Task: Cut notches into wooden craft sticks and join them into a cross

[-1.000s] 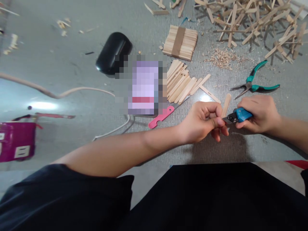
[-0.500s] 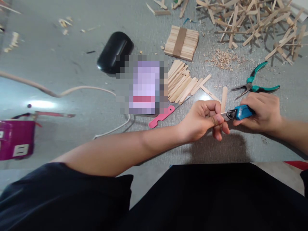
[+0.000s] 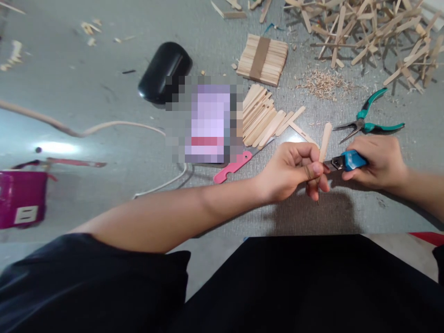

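Observation:
Between the thumb and fingers of my left hand is a wooden craft stick, its rounded end pointing up and away. My right hand is wrapped round a blue utility knife. The knife's blade points left and meets the stick, or lies right beside it, close to my left thumb; exact contact is hard to make out. Just beyond my right hand lie green-handled needle-nose pliers with their jaws apart. Loose craft sticks are spread to the left, past my left hand.
A paper-banded stick bundle lies behind the loose sticks. Joined sticks pile up at the far right, near wood shavings. A pink-handled knife, a blurred-out phone, a black case and a cable lie leftward.
The utility knife has drawn back slightly to the right, so more blade shows. The craft stick in my left hand has tilted a little and now shows more clearly.

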Demonstrator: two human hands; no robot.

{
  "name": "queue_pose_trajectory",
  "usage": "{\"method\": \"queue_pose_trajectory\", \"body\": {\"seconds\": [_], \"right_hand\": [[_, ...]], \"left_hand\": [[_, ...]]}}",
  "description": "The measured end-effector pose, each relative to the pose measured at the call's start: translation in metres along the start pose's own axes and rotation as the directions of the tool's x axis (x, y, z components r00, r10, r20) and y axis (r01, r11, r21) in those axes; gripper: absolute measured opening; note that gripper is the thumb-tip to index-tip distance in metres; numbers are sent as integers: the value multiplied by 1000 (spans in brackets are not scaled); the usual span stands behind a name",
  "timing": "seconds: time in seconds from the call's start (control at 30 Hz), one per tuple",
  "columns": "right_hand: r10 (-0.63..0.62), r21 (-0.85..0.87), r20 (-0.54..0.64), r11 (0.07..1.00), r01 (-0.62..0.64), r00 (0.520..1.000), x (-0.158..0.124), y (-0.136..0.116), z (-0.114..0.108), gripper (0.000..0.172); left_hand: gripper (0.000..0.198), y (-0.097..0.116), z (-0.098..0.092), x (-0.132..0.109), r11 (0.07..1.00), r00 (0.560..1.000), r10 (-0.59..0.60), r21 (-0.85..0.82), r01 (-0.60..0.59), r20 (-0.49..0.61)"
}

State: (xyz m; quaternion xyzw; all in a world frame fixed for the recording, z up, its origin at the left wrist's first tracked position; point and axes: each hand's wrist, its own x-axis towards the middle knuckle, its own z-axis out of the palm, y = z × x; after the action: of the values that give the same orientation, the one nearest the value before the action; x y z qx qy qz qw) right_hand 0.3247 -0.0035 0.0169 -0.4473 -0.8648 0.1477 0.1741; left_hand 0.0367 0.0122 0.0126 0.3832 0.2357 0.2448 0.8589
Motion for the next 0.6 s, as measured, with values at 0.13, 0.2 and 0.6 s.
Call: {"method": "queue_pose_trajectory", "body": {"seconds": [0.13,0.2,0.6], "right_hand": [[45,4,-2,999,-44,999,0,-7,0,90],[79,-7,10,997,-79,997,0,-10,0,92],[-21,45,-35,999,22,999,-1,0,2,83]], "left_hand": [[68,1,-1,0,1000,1000,15,17,-16,4],[65,0,-2,0,1000,1000,21,5,-21,10],[67,-2,-2,2,1000,999,21,-23,-20,26]]}}
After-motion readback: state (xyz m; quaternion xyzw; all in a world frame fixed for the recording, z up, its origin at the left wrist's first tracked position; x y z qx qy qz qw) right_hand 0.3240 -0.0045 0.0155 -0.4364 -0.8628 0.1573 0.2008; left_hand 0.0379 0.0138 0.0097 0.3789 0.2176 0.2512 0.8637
